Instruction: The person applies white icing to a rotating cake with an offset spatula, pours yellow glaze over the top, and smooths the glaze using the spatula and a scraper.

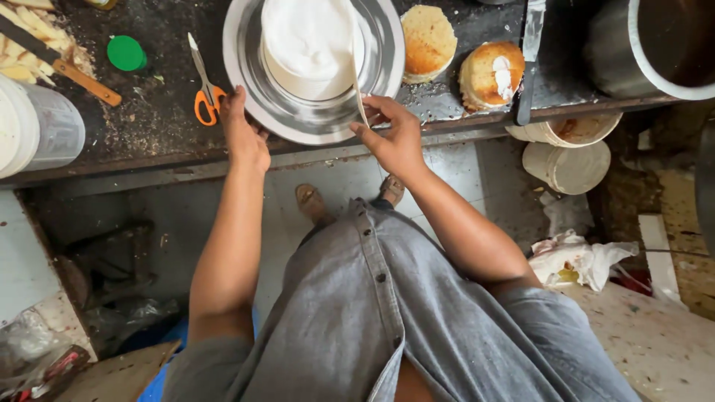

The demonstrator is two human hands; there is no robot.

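Below the grey buttoned garment, the left hand grips the rim of the round metal turntable on the desk while the right hand pinches a thin pale scraper against the white-frosted round cake, apparently mid-smoothing, which seems to call for steady turning.

Place: we are looking down at a small, rough baking kitchen.
Signs: a frosted white cake is sitting on a metal turntable; bare sponge rounds, a big pot and buckets are crowding the crumb-strewn counter.
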